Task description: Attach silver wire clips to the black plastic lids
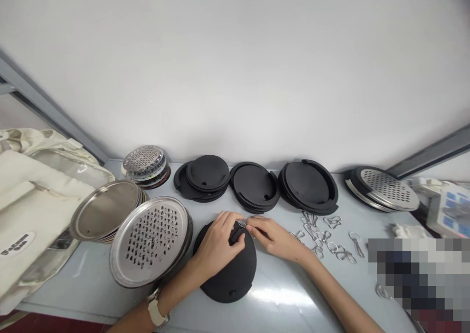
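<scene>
My right fingers pinch a small, shiny bit of wire at the far edge of a round black disc. My left fingers are closed on the disc's black tab. The disc lies in front of me on the gray tabletop. A metal grater sits just left. Wire clips lie to the right, and piles of black discs stand behind.

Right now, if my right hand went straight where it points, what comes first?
The metal clip at your right hand, then probably your left hand; depth is unclear.
</scene>
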The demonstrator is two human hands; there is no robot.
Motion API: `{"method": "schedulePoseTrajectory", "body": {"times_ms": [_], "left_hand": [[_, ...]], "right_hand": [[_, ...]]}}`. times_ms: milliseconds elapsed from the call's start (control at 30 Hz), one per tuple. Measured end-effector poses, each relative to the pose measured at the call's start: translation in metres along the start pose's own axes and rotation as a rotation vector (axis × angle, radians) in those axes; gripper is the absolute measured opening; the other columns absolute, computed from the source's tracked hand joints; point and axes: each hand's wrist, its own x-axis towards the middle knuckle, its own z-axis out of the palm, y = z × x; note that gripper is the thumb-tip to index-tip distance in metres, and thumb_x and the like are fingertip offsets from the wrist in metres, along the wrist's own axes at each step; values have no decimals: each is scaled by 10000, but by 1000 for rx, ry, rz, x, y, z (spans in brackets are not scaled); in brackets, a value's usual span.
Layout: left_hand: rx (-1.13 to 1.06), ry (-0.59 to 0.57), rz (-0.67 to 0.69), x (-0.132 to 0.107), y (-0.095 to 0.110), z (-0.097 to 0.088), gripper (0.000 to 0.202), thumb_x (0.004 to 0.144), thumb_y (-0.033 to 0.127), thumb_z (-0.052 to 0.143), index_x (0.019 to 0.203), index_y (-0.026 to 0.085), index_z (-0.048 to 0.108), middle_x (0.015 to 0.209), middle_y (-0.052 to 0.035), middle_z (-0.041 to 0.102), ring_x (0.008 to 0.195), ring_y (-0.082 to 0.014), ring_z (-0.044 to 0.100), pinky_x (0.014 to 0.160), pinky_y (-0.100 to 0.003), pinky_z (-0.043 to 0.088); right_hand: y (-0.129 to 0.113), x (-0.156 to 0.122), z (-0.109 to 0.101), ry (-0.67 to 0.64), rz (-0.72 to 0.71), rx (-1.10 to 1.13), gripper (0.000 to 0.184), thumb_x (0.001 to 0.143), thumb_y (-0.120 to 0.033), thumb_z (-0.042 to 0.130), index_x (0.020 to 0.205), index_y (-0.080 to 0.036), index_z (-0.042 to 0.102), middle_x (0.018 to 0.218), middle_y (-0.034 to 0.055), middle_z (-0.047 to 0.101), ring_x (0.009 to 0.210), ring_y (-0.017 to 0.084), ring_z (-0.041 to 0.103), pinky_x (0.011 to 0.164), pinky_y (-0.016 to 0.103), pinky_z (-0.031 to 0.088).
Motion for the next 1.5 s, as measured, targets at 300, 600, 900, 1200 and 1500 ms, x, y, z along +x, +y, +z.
{"method": "schedulePoseTrajectory", "body": {"times_ms": [300,600,900,1200,1500], "left_hand": [[5,-5,6,0,1,-1,287,772,75,548,1012,230,522,979,-18,592,954,-210,547,847,-366,475],[-15,-10,27,0,0,1,301,773,51,548,1013,232,528,982,-9,606,922,-194,561,831,-344,475],[-39,-27,34,1,-1,0,311,784,39,552,1025,234,529,998,1,617,920,-184,560,838,-325,468],[-59,-46,32,1,0,0,317,792,32,539,1035,235,520,1013,7,608,904,-171,546,842,-308,451],[-63,-61,20,0,-1,0,328,790,26,535,1043,234,518,995,4,595,869,-164,540,819,-298,443]], "right_hand": [[-1,0,0,-3,-9,11,286,987,-268,347,721,-198,425,681,-19,471,646,138,456,628,264,376],[5,0,8,28,19,-49,258,925,-186,406,671,-195,362,667,-30,415,594,113,392,568,241,325],[6,-1,10,31,35,-44,245,933,-210,401,693,-197,356,684,-27,412,598,112,398,559,232,319],[7,-2,10,41,30,-44,211,921,-193,410,715,-200,363,691,-22,431,621,122,414,570,239,328],[5,0,10,38,27,-40,217,905,-158,411,702,-200,348,679,-23,432,622,125,402,579,245,330]]}}
